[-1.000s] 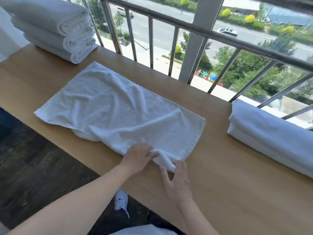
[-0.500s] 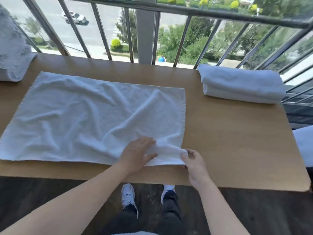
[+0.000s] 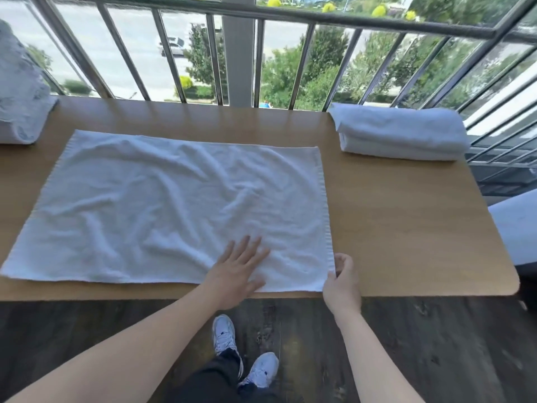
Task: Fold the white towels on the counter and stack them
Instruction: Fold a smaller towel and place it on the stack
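A person stands at a wooden counter [image 3: 406,228] beside a balcony railing [image 3: 290,16], seen from above through a head-worn camera. One white towel [image 3: 174,207] lies opened out flat and slightly rumpled on the counter, its long axis running left to right, parallel to the near edge, with its near long side almost at that edge. Both hands are at the towel's near right corner. The left hand [image 3: 236,269] lies flat on the cloth with fingers spread, just inside the corner. The right hand [image 3: 343,282] is at the corner itself, fingers curled and pinching the short right edge. The rest of the towel stretches away to the person's left, so its far short edge lies well apart from both hands, with the left hand the nearer. The first fold probably means carrying the pinched right end leftward along the long axis. A folded towel [image 3: 401,135] sits at the far right of the counter, and a stack of folded towels [image 3: 20,97] at the far left
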The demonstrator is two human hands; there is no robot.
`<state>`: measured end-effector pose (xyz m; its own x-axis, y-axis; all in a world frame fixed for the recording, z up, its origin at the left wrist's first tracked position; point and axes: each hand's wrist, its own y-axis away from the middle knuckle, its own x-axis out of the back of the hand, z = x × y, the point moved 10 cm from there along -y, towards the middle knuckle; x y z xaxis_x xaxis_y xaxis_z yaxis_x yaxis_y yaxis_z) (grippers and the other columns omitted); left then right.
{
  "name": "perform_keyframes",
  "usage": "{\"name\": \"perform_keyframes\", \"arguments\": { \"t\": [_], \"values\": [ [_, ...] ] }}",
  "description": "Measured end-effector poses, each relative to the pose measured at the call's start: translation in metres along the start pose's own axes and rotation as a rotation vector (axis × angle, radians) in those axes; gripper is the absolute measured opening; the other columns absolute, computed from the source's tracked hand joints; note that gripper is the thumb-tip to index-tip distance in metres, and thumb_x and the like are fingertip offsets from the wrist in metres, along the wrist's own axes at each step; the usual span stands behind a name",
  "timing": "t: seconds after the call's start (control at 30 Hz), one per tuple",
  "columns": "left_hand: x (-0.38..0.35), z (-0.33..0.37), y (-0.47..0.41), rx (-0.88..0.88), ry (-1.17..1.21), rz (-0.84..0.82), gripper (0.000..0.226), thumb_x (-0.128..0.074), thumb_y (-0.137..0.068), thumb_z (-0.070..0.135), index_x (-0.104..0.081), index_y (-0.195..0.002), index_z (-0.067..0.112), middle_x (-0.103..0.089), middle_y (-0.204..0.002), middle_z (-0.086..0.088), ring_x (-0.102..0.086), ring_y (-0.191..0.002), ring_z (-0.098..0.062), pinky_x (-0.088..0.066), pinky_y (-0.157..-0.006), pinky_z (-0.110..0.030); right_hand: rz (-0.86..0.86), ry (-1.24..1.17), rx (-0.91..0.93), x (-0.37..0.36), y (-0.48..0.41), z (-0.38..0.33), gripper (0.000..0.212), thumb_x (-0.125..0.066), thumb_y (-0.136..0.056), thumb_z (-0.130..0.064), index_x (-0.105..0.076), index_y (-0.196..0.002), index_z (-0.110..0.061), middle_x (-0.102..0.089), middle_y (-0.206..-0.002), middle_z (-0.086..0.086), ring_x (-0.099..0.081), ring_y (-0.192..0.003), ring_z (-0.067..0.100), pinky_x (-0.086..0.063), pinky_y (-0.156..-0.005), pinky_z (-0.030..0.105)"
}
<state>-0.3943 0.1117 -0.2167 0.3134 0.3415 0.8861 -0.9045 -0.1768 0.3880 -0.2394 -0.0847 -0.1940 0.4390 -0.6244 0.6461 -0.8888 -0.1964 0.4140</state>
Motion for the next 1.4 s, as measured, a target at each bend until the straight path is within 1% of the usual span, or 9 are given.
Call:
{"name": "perform_keyframes", "arguments": {
  "t": [0.1, 0.2, 0.3, 0.43, 0.63, 0.73, 0.87, 1.0, 1.4],
  "values": [
    [0.010, -0.026, 0.005, 0.158, 0.018, 0.105, 0.064, -0.012, -0.102, 0.059, 0.021, -0.153, 0.039, 0.039, -0.156, 0.010, 0.039, -0.143, -0.015, 0.024, -0.118, -0.039, 0.011, 0.110, 0.030, -0.002, -0.001, -0.007, 0.052, -0.040, -0.091, 0.005, -0.047, -0.132, -0.025, -0.039, -0.118, -0.003, -0.045, -0.092, 0.020, -0.038, -0.072, 0.033],
    [0.015, -0.060, 0.012, 0.318, 0.053, 0.125, 0.062, -0.010, -0.102, 0.058, 0.025, -0.150, 0.040, 0.041, -0.156, 0.009, 0.043, -0.140, -0.015, 0.025, -0.117, -0.042, 0.068, 0.349, 0.065, -0.005, 0.003, -0.022, 0.061, -0.043, -0.084, 0.007, -0.046, -0.137, -0.023, -0.041, -0.125, 0.003, -0.043, -0.097, 0.022, -0.040, -0.088, 0.037],
    [0.015, -0.070, 0.010, 0.283, 0.117, 0.112, 0.063, -0.011, -0.103, 0.057, 0.020, -0.154, 0.038, 0.037, -0.158, 0.008, 0.040, -0.142, -0.015, 0.020, -0.120, -0.042, 0.116, 0.543, 0.261, -0.023, 0.008, -0.061, 0.059, -0.050, -0.081, 0.002, -0.049, -0.136, -0.019, -0.045, -0.133, 0.007, -0.043, -0.119, 0.028, -0.030, -0.102, 0.042],
    [0.037, -0.086, -0.009, 0.244, 0.142, 0.227, 0.061, -0.011, -0.102, 0.057, 0.011, -0.156, 0.038, 0.027, -0.162, 0.012, 0.035, -0.144, -0.009, 0.021, -0.119, -0.034, -0.064, 0.584, 0.479, -0.091, 0.009, -0.114, 0.049, -0.049, -0.094, -0.011, -0.045, -0.142, -0.020, -0.039, -0.149, 0.004, -0.032, -0.141, 0.028, -0.022, -0.117, 0.044],
    [0.074, -0.153, -0.059, 0.294, 0.115, 0.317, 0.062, -0.026, -0.103, 0.051, -0.004, -0.159, 0.034, 0.015, -0.165, 0.006, 0.026, -0.147, -0.012, 0.020, -0.119, -0.035, -0.058, 0.489, 0.667, -0.163, -0.006, -0.200, 0.050, -0.046, -0.094, -0.012, -0.048, -0.144, -0.008, -0.041, -0.154, 0.012, -0.032, -0.146, 0.032, -0.017, -0.121, 0.047],
    [0.090, -0.178, -0.083, 0.291, 0.130, 0.349, 0.064, -0.019, -0.099, 0.052, -0.003, -0.158, 0.034, 0.011, -0.166, 0.002, 0.020, -0.150, -0.013, 0.013, -0.120, -0.038, -0.051, 0.474, 0.675, -0.189, -0.031, -0.230, 0.049, -0.043, -0.099, -0.017, -0.044, -0.148, -0.011, -0.036, -0.158, 0.009, -0.026, -0.149, 0.030, -0.014, -0.123, 0.049],
    [0.109, -0.175, -0.118, 0.184, 0.138, 0.365, 0.059, -0.032, -0.104, 0.038, -0.015, -0.159, 0.023, 0.000, -0.167, -0.006, 0.012, -0.152, -0.020, 0.014, -0.122, -0.037, -0.057, 0.558, 0.654, -0.208, -0.066, -0.239, 0.054, -0.041, -0.104, -0.027, -0.030, -0.156, -0.017, -0.017, -0.165, 0.003, -0.010, -0.153, 0.025, -0.002, -0.124, 0.048],
    [0.111, -0.169, -0.135, 0.152, 0.110, 0.320, 0.066, -0.008, -0.096, 0.042, -0.008, -0.160, 0.023, 0.005, -0.166, -0.002, 0.018, -0.150, -0.015, 0.017, -0.121, -0.036, -0.062, 0.718, 0.638, -0.206, -0.087, -0.228, 0.059, -0.023, -0.102, -0.046, -0.013, -0.159, -0.033, -0.001, -0.167, -0.004, 0.002, -0.154, 0.018, 0.003, -0.124, 0.047],
    [0.111, -0.170, -0.135, 0.167, 0.063, 0.345, 0.066, -0.023, -0.100, 0.046, -0.013, -0.160, 0.024, -0.002, -0.167, -0.002, 0.001, -0.154, -0.021, -0.002, -0.124, -0.045, 0.051, 0.775, 0.364, -0.106, -0.182, -0.179, 0.061, -0.015, -0.102, -0.053, 0.005, -0.157, -0.038, 0.015, -0.166, -0.009, 0.017, -0.151, 0.012, 0.011, -0.122, 0.039]
  ]
}}
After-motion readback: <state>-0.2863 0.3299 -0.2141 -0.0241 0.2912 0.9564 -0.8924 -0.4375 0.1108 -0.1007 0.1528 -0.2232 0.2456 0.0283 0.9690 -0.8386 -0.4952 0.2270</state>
